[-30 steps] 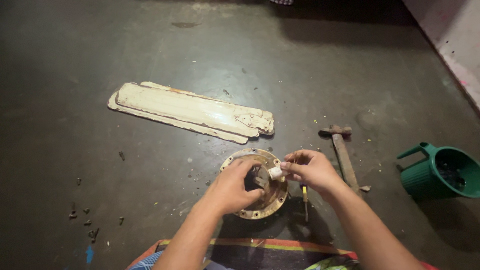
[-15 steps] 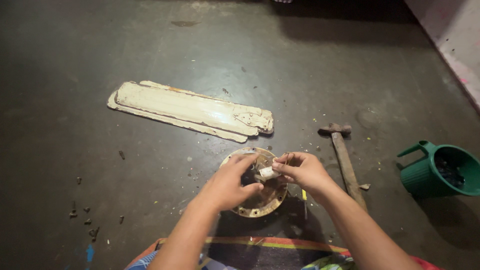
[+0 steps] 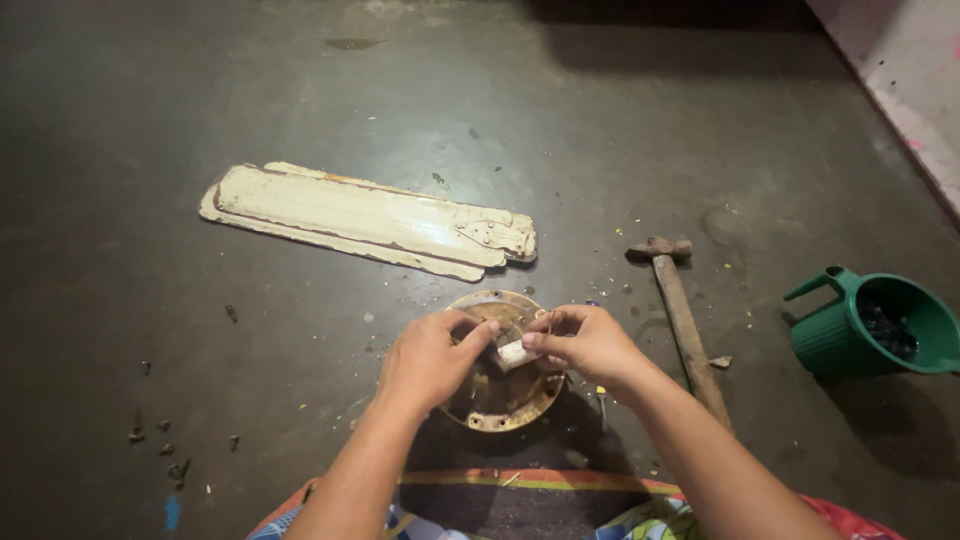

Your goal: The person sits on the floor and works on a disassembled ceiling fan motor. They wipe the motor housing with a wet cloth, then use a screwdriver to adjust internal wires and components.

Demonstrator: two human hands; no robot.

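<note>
Pinching small white piece (image 3: 514, 353) btwn both hands | L (image 3: 430, 360) + R (image 3: 590, 343) over round metal housing (image 3: 500, 400)

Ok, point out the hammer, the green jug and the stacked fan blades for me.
hammer (image 3: 685, 320): head view, on the wooden handle.
green jug (image 3: 835, 340): head view, on its ribbed outer wall.
fan blades (image 3: 360, 215): head view, on the flat face of the top cream blade.

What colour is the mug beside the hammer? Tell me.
Green; the mug shows plainly at the right of the head view, past the hammer.
</note>
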